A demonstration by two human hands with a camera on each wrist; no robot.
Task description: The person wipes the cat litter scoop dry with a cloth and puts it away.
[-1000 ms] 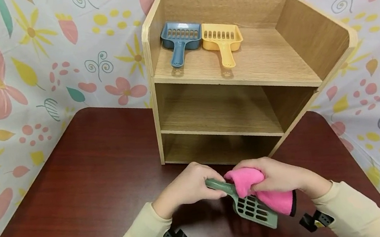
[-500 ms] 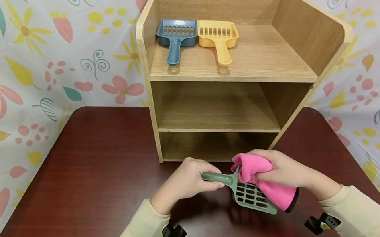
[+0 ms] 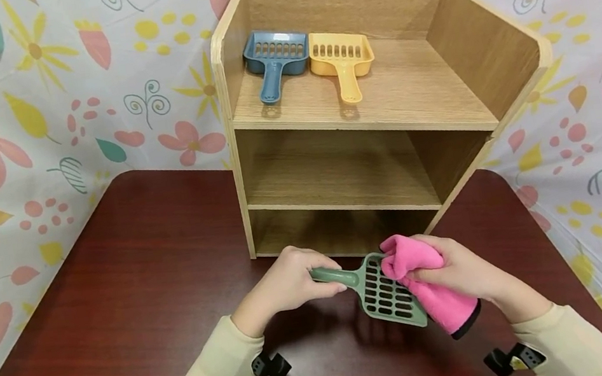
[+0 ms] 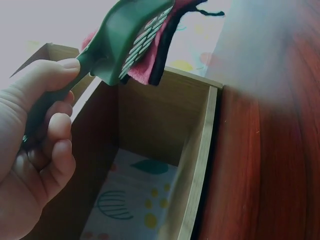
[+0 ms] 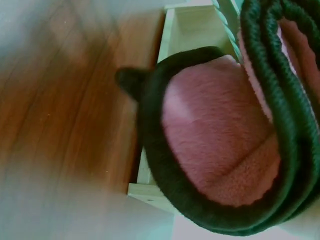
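Observation:
My left hand [image 3: 282, 284] grips the handle of a green slotted scoop [image 3: 382, 292] just above the dark red table [image 3: 133, 269], in front of the wooden shelf unit [image 3: 361, 122]. In the left wrist view the scoop [image 4: 127, 37] rises from my curled fingers [image 4: 52, 145]. My right hand [image 3: 459, 268] holds a folded pink cloth [image 3: 427, 283] with a black edge and presses it on the scoop's right rim. The pink cloth [image 5: 220, 145] fills the right wrist view. A blue scoop [image 3: 274, 63] and a yellow scoop [image 3: 342, 60] lie side by side on the top shelf.
The shelf unit's middle and bottom compartments hold nothing I can see. A flowered sheet [image 3: 35, 103] hangs behind and around the table. Bare tabletop stretches to the left of my hands.
The cloth has slid from the scoop's neck out along its right rim, baring more of the slotted pan. Both hands and the scoop have shifted slightly toward the shelf.

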